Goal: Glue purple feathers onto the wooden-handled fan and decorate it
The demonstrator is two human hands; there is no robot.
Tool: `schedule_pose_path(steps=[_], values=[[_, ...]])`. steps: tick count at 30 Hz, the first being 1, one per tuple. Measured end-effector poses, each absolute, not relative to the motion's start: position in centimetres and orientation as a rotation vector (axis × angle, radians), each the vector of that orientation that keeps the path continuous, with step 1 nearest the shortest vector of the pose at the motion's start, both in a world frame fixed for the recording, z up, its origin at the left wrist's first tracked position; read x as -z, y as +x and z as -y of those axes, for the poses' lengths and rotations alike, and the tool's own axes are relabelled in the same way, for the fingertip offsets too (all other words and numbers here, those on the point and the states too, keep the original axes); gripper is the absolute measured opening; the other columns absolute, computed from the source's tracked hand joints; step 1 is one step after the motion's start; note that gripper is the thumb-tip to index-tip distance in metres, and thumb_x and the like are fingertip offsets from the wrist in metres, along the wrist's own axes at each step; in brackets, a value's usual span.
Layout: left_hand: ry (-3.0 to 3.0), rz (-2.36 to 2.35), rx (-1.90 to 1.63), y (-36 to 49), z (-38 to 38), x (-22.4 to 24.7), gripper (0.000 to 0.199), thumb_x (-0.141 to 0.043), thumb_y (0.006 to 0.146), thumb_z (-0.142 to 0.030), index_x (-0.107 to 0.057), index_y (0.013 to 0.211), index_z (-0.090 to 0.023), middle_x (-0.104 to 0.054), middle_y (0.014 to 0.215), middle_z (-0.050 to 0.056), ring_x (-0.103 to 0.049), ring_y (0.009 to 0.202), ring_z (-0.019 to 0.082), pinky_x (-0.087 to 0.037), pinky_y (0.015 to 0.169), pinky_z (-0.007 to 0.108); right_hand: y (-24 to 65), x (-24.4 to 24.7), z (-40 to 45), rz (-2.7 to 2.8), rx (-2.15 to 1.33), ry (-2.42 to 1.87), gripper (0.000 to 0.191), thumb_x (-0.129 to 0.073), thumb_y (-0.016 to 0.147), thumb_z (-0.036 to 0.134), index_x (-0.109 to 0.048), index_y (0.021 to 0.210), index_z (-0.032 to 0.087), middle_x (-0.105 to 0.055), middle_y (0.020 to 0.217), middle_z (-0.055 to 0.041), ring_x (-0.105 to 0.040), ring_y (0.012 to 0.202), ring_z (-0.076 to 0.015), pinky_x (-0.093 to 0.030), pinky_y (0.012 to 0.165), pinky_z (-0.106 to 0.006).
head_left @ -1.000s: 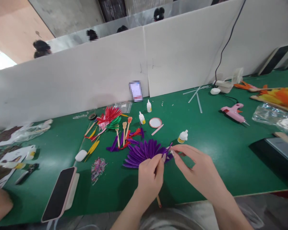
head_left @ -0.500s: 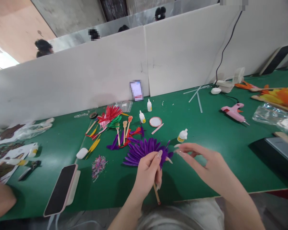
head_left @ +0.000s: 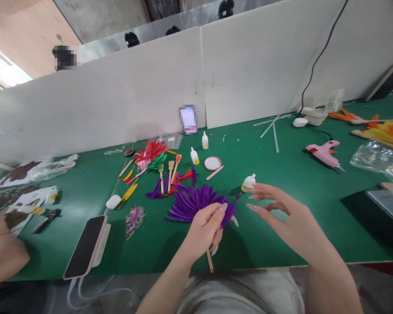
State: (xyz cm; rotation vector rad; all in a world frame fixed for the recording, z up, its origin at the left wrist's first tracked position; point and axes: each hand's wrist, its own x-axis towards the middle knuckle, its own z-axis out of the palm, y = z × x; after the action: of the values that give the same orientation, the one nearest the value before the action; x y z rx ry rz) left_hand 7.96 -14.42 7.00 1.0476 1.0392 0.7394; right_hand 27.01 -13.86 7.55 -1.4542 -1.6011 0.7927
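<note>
My left hand [head_left: 207, 224] is closed round a purple feather fan [head_left: 194, 203], thumb on top near its base. The fan's wooden handle [head_left: 210, 261] sticks out below the palm toward the table edge. To its right, my right hand [head_left: 281, 213] is raised with thumb and fingers apart and nothing between them. A small white glue bottle [head_left: 249, 182] stands just beyond those fingertips; I cannot tell whether they touch it. Behind the fan lie several wooden sticks [head_left: 170, 176], loose purple feathers [head_left: 155, 192] and a red feather fan [head_left: 152, 150].
Two more glue bottles [head_left: 194, 156] stand by a round white dish [head_left: 212, 163]. A pink glue gun [head_left: 325, 155] lies at right, near a black box [head_left: 373, 218]. At left are a phone [head_left: 87, 246], coloured scraps [head_left: 135, 220] and another person's arm [head_left: 6, 253].
The fingers of my right hand have spread farther apart, near the glue bottle. My left hand still grips the purple fan, whose handle has shifted slightly. The view has tilted a little.
</note>
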Motion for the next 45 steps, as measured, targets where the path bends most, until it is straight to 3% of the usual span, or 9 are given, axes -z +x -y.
schedule_pose_path(steps=[2, 5, 8, 13, 22, 30, 34, 36, 45], values=[[1.118, -1.071, -0.679, 8.2, 14.3, -7.1, 0.034, -0.046, 0.082, -0.047, -0.047, 0.066, -0.017, -0.03, 0.032, -0.01, -0.027, 0.025, 0.004, -0.019, 0.029, 0.016, 26.9, -7.5, 13.8, 1.643, -0.876, -1.428, 0.029, -0.054, 0.082, 0.039, -0.058, 0.105, 0.022, -0.066, 0.091, -0.0038, -0.062, 0.077, -0.0155, -0.049, 0.06, -0.024], [1.205, -1.138, -0.641, 8.3, 13.7, -7.2, 0.036, -0.05, 0.078, -0.048, -0.048, 0.061, -0.016, -0.031, 0.034, -0.009, -0.03, 0.027, 0.004, -0.02, 0.03, 0.016, 26.1, -7.6, 13.9, 1.78, -1.036, -1.405, 0.032, -0.041, 0.088, 0.038, -0.059, 0.069, 0.019, -0.059, 0.056, 0.0015, -0.055, 0.051, -0.0113, -0.043, 0.049, -0.021], [1.196, -1.241, -0.805, 7.8, 12.9, -7.2, 0.035, -0.05, 0.078, -0.05, -0.056, 0.07, -0.016, -0.039, 0.043, -0.007, -0.037, 0.032, 0.005, -0.027, 0.034, 0.017, 25.0, -7.7, 14.2, 1.793, -1.019, -1.423, 0.04, -0.038, 0.09, 0.037, -0.051, 0.057, 0.019, -0.05, 0.044, 0.0034, -0.049, 0.043, -0.0101, -0.038, 0.045, -0.021], [1.072, -1.271, -1.209, 7.4, 12.3, -6.2, 0.038, -0.046, 0.081, -0.051, -0.054, 0.092, -0.016, -0.046, 0.056, -0.004, -0.043, 0.044, 0.006, -0.035, 0.043, 0.018, 23.9, -6.7, 15.1, 1.539, -0.758, -1.528, 0.03, -0.043, 0.087, 0.038, -0.056, 0.068, 0.019, -0.048, 0.042, 0.0047, -0.046, 0.037, -0.0097, -0.037, 0.042, -0.021], [1.199, -1.254, -1.153, 10.7, 14.1, -5.2, 0.021, -0.067, 0.069, -0.035, -0.064, 0.074, -0.015, -0.049, 0.076, 0.002, -0.048, 0.068, 0.01, -0.042, 0.063, 0.022, 22.1, -5.6, 16.0, 1.363, -0.954, -1.442, 0.031, -0.039, 0.088, 0.042, -0.048, 0.066, 0.022, -0.043, 0.038, 0.0062, -0.043, 0.03, -0.0106, -0.033, 0.034, -0.021], [0.991, -1.195, -1.223, 10.0, 13.1, -5.4, 0.025, -0.071, 0.063, -0.033, -0.06, 0.057, -0.013, -0.047, 0.065, -0.001, -0.046, 0.06, 0.007, -0.038, 0.055, 0.019, 21.4, -5.4, 16.4, 1.274, -1.09, -1.39, 0.033, -0.04, 0.087, 0.045, -0.047, 0.066, 0.021, -0.038, 0.038, 0.0073, -0.036, 0.029, -0.0083, -0.028, 0.032, -0.02], [0.771, -1.267, -1.514, 8.3, 11.6, -5.7, 0.026, -0.063, 0.072, -0.039, -0.057, 0.064, -0.015, -0.037, 0.048, -0.007, -0.025, 0.041, 0.003, -0.024, 0.04, 0.017, 21.4, -5.6, 16.5, 1.196, -1.121, -1.375, 0.034, -0.042, 0.086, 0.047, -0.048, 0.065, 0.02, -0.035, 0.037, 0.008, -0.034, 0.027, -0.0073, -0.027, 0.03, -0.019], [0.777, -1.33, -1.591, 7.5, 11.3, -5.7, 0.028, -0.059, 0.075, -0.042, -0.059, 0.069, -0.015, -0.043, 0.052, -0.006, -0.022, 0.041, 0.003, -0.021, 0.039, 0.018, 21.6, -5.6, 16.5, 1.155, -1.12, -1.374, 0.034, -0.043, 0.085, 0.048, -0.048, 0.065, 0.02, -0.035, 0.038, 0.008, -0.033, 0.027, -0.0073, -0.027, 0.03, -0.019], [1.252, -1.267, -1.056, 10.4, 14.5, -5.5, 0.022, -0.065, 0.07, -0.036, -0.066, 0.075, -0.014, -0.053, 0.078, 0.002, -0.044, 0.056, 0.006, -0.038, 0.052, 0.02, 21.6, -5.2, 16.5, 1.244, -0.993, -1.473, 0.033, -0.041, 0.087, 0.046, -0.042, 0.064, 0.022, -0.036, 0.04, 0.0076, -0.034, 0.03, -0.0081, -0.028, 0.031, -0.019]])
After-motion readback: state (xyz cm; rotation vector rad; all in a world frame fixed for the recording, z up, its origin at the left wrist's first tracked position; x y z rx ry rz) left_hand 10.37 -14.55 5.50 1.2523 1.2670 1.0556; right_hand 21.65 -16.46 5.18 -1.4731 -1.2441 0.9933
